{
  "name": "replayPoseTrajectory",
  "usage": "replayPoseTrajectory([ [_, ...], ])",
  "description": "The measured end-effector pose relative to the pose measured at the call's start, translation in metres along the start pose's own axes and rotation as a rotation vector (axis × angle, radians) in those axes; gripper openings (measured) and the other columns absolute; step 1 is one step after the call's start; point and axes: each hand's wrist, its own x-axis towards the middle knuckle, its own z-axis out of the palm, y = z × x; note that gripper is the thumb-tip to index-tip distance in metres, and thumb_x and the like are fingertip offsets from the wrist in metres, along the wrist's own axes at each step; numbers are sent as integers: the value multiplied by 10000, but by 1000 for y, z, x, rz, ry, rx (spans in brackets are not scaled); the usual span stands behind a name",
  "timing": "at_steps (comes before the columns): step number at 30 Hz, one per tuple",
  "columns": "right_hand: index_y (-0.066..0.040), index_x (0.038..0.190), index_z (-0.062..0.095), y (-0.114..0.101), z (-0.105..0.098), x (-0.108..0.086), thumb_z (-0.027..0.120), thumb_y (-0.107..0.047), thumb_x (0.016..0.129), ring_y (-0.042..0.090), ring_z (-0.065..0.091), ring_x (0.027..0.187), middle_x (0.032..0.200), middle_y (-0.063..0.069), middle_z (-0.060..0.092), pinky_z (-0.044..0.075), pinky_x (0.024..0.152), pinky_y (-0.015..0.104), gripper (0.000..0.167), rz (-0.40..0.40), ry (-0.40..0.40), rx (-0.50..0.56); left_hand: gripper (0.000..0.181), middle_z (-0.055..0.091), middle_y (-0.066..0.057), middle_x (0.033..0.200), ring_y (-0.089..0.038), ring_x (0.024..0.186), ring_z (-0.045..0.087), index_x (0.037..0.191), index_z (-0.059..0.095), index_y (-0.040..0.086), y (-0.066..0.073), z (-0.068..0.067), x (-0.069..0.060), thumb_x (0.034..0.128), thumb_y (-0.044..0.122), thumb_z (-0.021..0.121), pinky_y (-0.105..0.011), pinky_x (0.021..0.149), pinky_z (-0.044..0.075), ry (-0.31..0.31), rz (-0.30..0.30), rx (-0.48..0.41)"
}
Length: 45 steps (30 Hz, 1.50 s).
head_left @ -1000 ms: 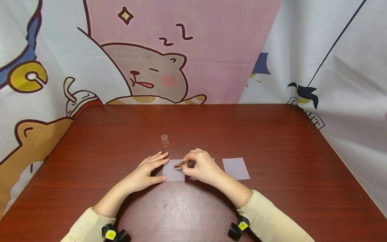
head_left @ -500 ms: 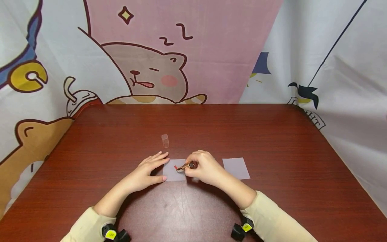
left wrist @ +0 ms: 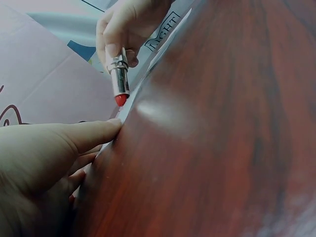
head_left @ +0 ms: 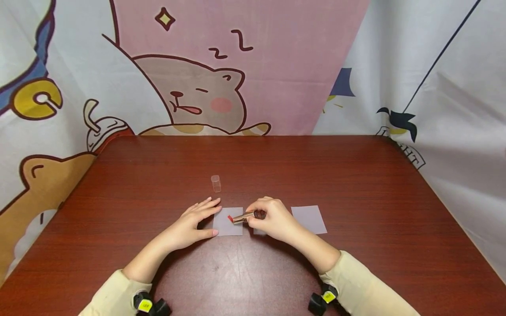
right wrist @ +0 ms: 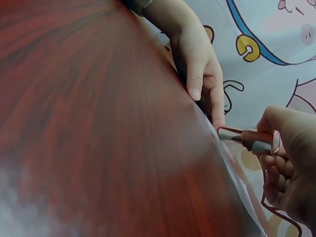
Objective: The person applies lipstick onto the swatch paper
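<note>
Lipstick [head_left: 244, 217] — long axis aslant, red tip [left wrist: 121, 100] downward

The lipstick [head_left: 244, 217], a shiny metallic tube with a dark base, is pinched at the base end by the right fingers [head_left: 257, 205], its red bullet [left wrist: 120, 100] bared beyond their tips. It tilts down and toward the left fingers [head_left: 208, 213]. Beneath it a small white paper square [head_left: 226, 229] lies flat, its edge touched by the left index finger and thumb. A short red mark [head_left: 230, 218] shows on it between left and right fingers, at the lipstick's tip end
</note>
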Motion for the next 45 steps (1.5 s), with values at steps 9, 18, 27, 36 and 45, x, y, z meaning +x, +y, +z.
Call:
replayPoseTrajectory([
  [9,-116,920,738,9,-7,-5,705,-72,783,94,530,737,775,-110,599,460,632,253,148,-38,79,90,610,386,-152,1475,-358,1397,232,1359,510,-7,0,0,1,838,209,742,-583,1090,140,-4,-5,3],
  [18,-127,982,732,11,-15,-10,713,-45,830,152,532,766,805,-82,611,459,689,299,175,-33,76,187,591,400,-174,1460,-384,1384,249,1348,517,-18,-1,2,0,847,210,732,-608,1074,155,15,23,12],
  [27,1,989,706,-6,-26,-16,690,64,797,305,521,760,783,23,608,441,674,395,203,-36,117,195,600,401,-154,1465,-359,1391,248,1358,514,5,-1,1,0,843,219,736,-590,1083,152,18,8,-5],
  [36,-127,994,720,17,-24,-19,711,0,808,224,501,708,772,-78,578,424,598,353,225,-112,176,220,633,456,-129,1430,-345,1371,303,1357,523,20,2,3,2,815,238,768,-596,1065,200,68,-17,-6],
  [45,-132,1003,721,20,-28,-23,709,-3,811,122,487,694,812,-33,628,425,576,349,232,-120,200,218,648,495,-114,1399,-340,1341,360,1326,553,18,10,6,10,775,252,801,-600,1037,260,143,9,-12],
])
